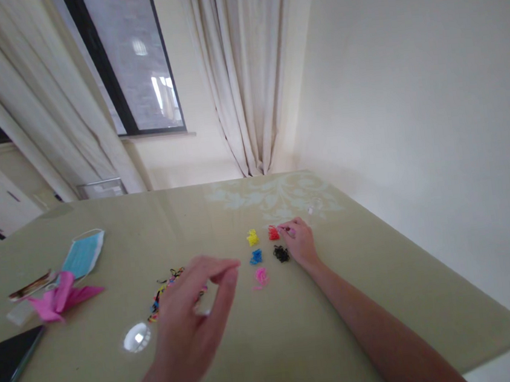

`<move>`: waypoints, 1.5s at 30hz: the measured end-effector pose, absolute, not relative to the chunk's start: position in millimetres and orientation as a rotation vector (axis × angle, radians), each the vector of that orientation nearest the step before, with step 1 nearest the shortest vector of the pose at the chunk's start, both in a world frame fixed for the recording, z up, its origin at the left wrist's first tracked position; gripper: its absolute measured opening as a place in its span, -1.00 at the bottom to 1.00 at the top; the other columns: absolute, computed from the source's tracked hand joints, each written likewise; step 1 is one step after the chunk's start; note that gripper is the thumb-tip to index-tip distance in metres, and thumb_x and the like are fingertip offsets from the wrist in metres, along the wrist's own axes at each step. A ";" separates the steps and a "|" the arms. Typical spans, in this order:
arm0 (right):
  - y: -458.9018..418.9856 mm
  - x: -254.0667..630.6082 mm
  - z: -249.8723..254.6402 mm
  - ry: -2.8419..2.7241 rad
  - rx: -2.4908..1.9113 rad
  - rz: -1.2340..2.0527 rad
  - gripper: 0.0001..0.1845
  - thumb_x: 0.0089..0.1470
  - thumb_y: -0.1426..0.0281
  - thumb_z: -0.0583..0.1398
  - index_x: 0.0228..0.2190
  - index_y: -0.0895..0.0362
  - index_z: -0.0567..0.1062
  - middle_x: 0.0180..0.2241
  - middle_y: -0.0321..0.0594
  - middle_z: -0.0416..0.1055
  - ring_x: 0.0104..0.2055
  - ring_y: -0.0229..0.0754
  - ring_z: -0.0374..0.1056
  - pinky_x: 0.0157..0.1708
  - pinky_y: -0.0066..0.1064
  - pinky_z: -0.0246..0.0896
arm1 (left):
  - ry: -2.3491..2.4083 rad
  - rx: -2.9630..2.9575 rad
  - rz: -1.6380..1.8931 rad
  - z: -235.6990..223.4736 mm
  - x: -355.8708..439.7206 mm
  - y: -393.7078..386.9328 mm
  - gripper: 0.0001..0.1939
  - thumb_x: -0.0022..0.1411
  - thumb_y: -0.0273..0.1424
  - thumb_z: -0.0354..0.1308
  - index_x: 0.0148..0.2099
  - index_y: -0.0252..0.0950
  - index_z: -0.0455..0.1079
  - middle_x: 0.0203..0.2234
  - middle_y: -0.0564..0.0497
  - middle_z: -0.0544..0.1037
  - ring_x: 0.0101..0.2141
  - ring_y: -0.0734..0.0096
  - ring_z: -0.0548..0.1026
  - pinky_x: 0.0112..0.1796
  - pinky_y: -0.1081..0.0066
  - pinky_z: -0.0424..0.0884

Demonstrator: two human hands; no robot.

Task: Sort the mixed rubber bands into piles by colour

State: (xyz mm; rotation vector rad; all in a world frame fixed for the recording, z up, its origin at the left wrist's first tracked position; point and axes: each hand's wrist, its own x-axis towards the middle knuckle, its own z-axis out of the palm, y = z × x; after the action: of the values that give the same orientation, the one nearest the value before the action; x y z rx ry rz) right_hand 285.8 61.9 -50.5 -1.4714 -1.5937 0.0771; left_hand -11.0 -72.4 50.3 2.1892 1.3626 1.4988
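Note:
My left hand [189,322] is raised over the table, thumb and forefinger pinched together; anything between the tips is too small to make out. Behind it, partly covered, lies a mixed heap of small coloured rubber bands [157,300]. My right hand [300,242] rests at the right of the sorted piles with its fingers closed, touching or almost touching the red bands [273,233]. What it pinches is unclear. Close by are piles of yellow bands [252,237], blue bands [256,256], black bands [281,253] and pink bands [261,276].
A clear round dish or lid [137,338] sits left of my left hand. Farther left are a pink folded paper shape [61,298], a blue face mask [82,255], a brown-and-white packet [32,285] and a dark phone [10,372]. A wall borders the table [412,296] on the right.

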 end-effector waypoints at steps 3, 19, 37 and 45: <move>61.9 285.7 -49.9 -1.616 -1.456 0.074 -0.77 0.26 0.27 0.23 -0.27 0.06 0.69 -0.34 -0.18 0.46 -0.28 -0.12 0.44 -0.20 -0.28 0.34 | 1.749 2.254 0.951 22.3 -27.7 -18.0 -0.69 0.41 -0.23 0.03 -0.05 -0.22 0.56 -0.16 -0.09 0.64 -0.18 0.21 0.57 -0.06 0.22 0.49; 65.7 289.3 -53.7 -1.665 -1.521 -0.036 -0.74 0.27 0.26 0.21 -0.29 0.03 0.72 -0.35 -0.15 0.45 -0.27 -0.06 0.39 -0.19 -0.21 0.28 | 2.201 2.249 0.284 -10.6 -53.7 12.1 -0.64 0.44 -0.27 -0.03 -0.05 -0.15 0.61 -0.07 -0.12 0.66 -0.04 0.03 0.56 -0.02 0.13 0.39; -2.9 224.7 -18.7 -1.896 -1.205 -0.142 -0.83 0.31 0.32 0.23 -0.24 -0.01 0.67 -0.34 -0.19 0.49 -0.23 -0.07 0.40 -0.14 -0.20 0.21 | 2.017 1.913 0.780 -11.5 -54.8 16.5 -0.72 0.35 -0.25 0.06 -0.08 -0.19 0.56 -0.25 -0.05 0.71 -0.23 0.24 0.65 -0.17 0.32 0.47; -16.7 210.2 -21.4 -1.961 -1.069 -0.034 -0.82 0.31 0.27 0.26 -0.14 0.05 0.63 -0.28 -0.18 0.53 -0.18 -0.08 0.41 -0.13 -0.22 0.21 | 1.491 1.660 1.163 -10.5 -33.5 9.1 -0.68 0.22 -0.11 0.22 -0.16 -0.24 0.58 -0.26 -0.06 0.71 -0.25 0.20 0.66 -0.18 0.29 0.56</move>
State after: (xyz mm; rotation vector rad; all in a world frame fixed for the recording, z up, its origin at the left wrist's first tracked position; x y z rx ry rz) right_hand 210.2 -16.7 -21.4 -1.0690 -1.9611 -0.0337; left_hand -33.5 9.1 -10.5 1.6596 1.4909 1.1634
